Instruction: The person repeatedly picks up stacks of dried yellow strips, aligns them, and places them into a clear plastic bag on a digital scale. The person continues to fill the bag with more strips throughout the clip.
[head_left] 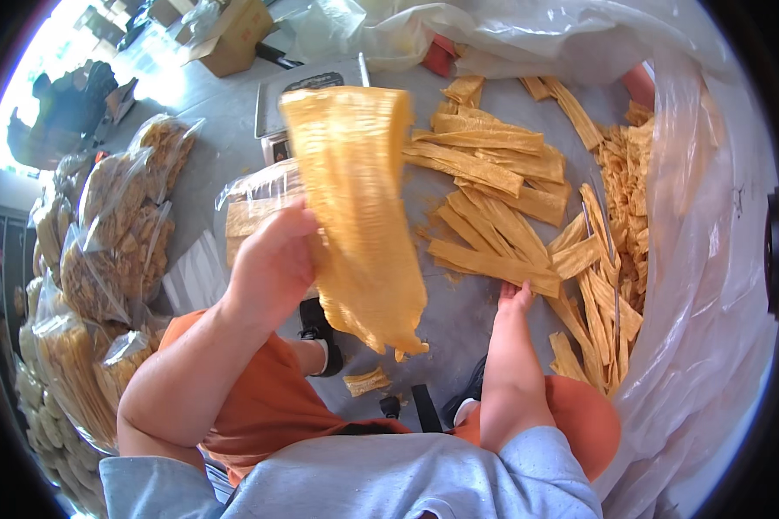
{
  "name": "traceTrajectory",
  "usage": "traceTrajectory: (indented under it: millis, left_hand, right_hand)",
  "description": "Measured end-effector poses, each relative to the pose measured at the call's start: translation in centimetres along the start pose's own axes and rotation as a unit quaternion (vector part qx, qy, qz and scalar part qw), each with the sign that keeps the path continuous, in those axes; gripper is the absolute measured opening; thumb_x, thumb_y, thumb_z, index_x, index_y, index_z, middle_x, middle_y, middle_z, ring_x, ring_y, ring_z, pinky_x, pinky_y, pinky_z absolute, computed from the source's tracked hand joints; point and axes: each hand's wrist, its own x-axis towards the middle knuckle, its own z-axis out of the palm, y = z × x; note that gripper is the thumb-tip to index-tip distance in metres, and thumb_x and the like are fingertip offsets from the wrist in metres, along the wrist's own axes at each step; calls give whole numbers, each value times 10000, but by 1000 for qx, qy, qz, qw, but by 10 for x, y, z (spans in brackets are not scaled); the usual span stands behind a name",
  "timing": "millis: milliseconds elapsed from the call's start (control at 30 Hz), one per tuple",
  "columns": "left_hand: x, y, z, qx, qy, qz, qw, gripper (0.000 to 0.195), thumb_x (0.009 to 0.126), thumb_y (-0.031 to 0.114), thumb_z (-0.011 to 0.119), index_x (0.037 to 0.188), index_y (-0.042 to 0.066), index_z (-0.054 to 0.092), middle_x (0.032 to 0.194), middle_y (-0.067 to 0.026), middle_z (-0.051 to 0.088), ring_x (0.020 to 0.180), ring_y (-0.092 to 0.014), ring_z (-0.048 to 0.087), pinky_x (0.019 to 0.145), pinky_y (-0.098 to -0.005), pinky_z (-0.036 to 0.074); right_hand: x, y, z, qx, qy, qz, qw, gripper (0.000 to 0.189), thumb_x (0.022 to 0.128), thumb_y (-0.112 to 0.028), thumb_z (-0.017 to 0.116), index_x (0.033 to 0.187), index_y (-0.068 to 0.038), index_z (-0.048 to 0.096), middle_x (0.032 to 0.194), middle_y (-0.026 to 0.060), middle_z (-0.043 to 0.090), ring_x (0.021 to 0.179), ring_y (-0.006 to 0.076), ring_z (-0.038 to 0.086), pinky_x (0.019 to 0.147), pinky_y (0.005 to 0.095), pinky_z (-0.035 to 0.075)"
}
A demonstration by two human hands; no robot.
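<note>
A wide, wrinkled yellow sheet of what looks like dried bean curd point(363, 220) hangs from my left hand point(276, 259), raised in front of me and slightly blurred. My right hand point(515, 296) is low on the right, its fingertips at the near edge of a flat yellow strip point(493, 263), partly under it; whether it grips the strip is unclear. More flat strips point(487, 162) lie in a loose pile beyond that hand. Behind my left hand, a clear plastic bag of flat pieces point(253, 211) is partly hidden.
Filled clear bags point(113, 240) are stacked at the left. A metal-topped scale point(266, 110) stands beyond the raised sheet. Translucent plastic sheeting point(694, 259) borders the right side, beside crumpled pieces point(626, 207) and thin metal rods point(615, 292). An open cardboard box point(234, 39) sits at the top left.
</note>
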Motion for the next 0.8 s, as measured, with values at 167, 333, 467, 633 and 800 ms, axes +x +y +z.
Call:
traceTrajectory:
  millis: [167,333,467,633,800]
  left_hand:
    - [-8,-3,7,30,29,-3,999,401,958,262,430,1242,5,550,1195,-108,645,1098,-223,617,970,-368,464]
    - [-13,-3,22,-27,36,30,999,265,927,226,535,1119,45,546,1119,-66,623,1045,-193,595,933,-370,461]
    - [-12,-10,17,0,-21,55,998,206,913,200,586,1063,60,584,1062,-37,624,986,-138,582,869,-311,461]
    - [-24,-36,36,71,-19,102,992,188,958,183,550,1115,81,563,1029,-11,633,975,-93,575,848,-264,466]
    - [-34,-62,44,7,-63,111,992,160,1011,134,510,1169,117,491,1045,-11,652,928,-96,604,806,-250,504]
  right_hand:
    - [-69,-35,32,-13,118,-214,970,321,920,-194,626,1178,-27,530,1064,127,640,939,251,645,795,364,562]
    - [-153,-90,73,-137,-102,-544,821,214,952,-133,601,1071,20,512,954,74,615,820,151,574,728,301,480]
    - [-276,-135,124,-252,-282,-565,733,151,955,-148,603,988,-35,508,813,-8,540,700,60,494,605,238,424]
    - [-424,-136,138,-234,-547,-379,709,157,999,-142,541,1110,-40,498,964,57,665,835,66,566,748,234,450]
    - [-457,-120,129,-193,-518,-317,771,178,993,-189,573,1061,-50,485,962,32,577,834,83,532,730,234,444]
